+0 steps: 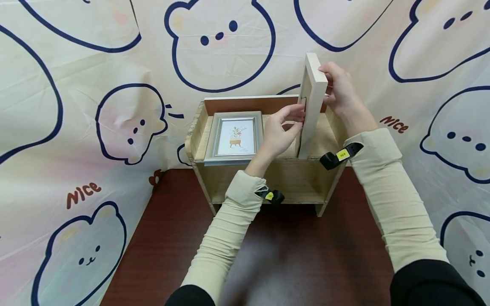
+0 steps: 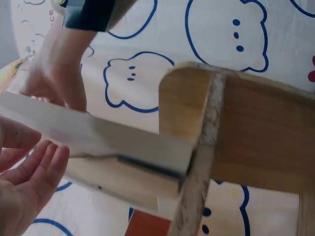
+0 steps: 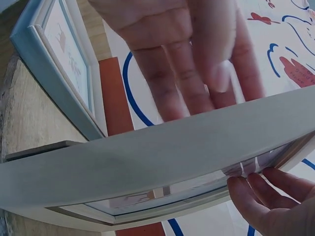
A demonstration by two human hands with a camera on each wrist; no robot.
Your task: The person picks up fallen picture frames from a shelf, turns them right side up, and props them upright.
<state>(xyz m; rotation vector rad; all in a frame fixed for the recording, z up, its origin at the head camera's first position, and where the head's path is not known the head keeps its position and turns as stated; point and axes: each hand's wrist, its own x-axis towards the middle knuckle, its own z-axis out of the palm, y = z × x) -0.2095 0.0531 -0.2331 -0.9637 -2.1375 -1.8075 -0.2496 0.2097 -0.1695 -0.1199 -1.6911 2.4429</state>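
A white picture frame is upright, edge toward me, on the right part of a small wooden shelf's top. My right hand holds it from the right; in the right wrist view, fingertips meet its glazed face. Over on the other face is my left hand, thumb and fingers apart, fingertips close to the backing. A dark stand leg juts from that backing in the left wrist view. Left of my left hand, a grey-silver picture frame with a potted-plant print leans back on the shelf top.
The shelf has raised side panels and a reddish-brown back strip. It stands on a dark red-brown table. A cloth printed with bear outlines hangs behind and around it.
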